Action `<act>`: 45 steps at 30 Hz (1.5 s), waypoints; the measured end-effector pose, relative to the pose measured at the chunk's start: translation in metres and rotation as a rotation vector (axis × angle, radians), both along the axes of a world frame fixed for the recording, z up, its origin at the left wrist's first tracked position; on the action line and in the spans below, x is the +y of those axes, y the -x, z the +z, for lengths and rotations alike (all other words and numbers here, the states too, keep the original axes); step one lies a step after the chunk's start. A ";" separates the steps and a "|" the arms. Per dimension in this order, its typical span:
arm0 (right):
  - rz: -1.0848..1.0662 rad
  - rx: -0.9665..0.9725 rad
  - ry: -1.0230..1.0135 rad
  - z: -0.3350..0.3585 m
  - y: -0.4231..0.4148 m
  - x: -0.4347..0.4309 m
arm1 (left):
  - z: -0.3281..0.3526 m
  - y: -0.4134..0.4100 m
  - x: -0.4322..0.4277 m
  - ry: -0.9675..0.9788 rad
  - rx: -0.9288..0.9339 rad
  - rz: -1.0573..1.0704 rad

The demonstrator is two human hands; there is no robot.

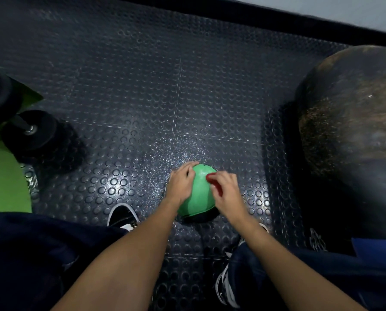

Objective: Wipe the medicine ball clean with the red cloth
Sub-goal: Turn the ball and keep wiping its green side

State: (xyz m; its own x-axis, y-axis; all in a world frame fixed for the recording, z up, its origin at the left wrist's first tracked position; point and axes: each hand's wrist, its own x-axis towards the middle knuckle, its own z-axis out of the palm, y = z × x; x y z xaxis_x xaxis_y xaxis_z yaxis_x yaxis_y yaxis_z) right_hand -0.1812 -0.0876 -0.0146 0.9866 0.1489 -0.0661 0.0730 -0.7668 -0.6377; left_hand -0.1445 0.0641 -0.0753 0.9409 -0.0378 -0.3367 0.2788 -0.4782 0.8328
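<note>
- Bunched under the right hand (225,187), the cloth (212,181) shows only as red scraps between closed fingers, pressed against the ball's upper right side.
- Left hand (180,181) lies flat and open on the ball's left flank, fingers curled over the far top, bracing rather than gripping.
- Ball (198,191), green with a dark band at its near base, sits on the studded mat (124,108) just beyond the shoes, centre of the scene.
- Judged step: mid-wipe on the upper surface.
- To do it well: keep the left palm firm so the ball cannot roll, sweep the cloth in overlapping passes from the top down, then turn the ball to reach the hidden far side and base.
- Spreading the cloth wider would likely cover more per stroke.
- Both forearms reach forward and down, bare, converging on the ball; wrists bent slightly inward.
- A dumbbell (30,131) lies far left, a big dark ball (349,131) at right, both well apart.
</note>
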 end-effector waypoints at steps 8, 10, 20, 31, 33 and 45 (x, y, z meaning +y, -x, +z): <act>-0.090 0.125 0.006 0.007 -0.040 -0.015 | 0.005 0.004 0.001 -0.033 0.021 -0.082; -0.100 0.160 0.044 0.001 -0.043 -0.007 | 0.003 0.004 -0.001 -0.048 0.011 -0.092; -0.091 0.190 -0.019 0.006 -0.057 -0.016 | 0.006 -0.003 -0.004 -0.062 0.075 -0.061; 0.126 0.011 -0.073 0.011 -0.038 -0.011 | 0.005 -0.004 -0.001 -0.066 0.071 -0.049; 0.006 0.071 0.012 0.007 -0.054 -0.010 | 0.005 0.000 -0.004 -0.073 0.083 -0.048; 0.299 0.082 -0.069 0.015 -0.054 -0.001 | -0.002 -0.002 0.001 -0.053 0.074 -0.013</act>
State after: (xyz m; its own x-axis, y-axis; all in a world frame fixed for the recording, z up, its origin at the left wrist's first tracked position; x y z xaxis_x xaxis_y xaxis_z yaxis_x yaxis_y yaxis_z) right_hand -0.1269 -0.0886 0.0007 0.8902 0.4385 -0.1236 0.2348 -0.6741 -0.7003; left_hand -0.1424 0.0646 -0.0769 0.9127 -0.0302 -0.4075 0.3325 -0.5248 0.7836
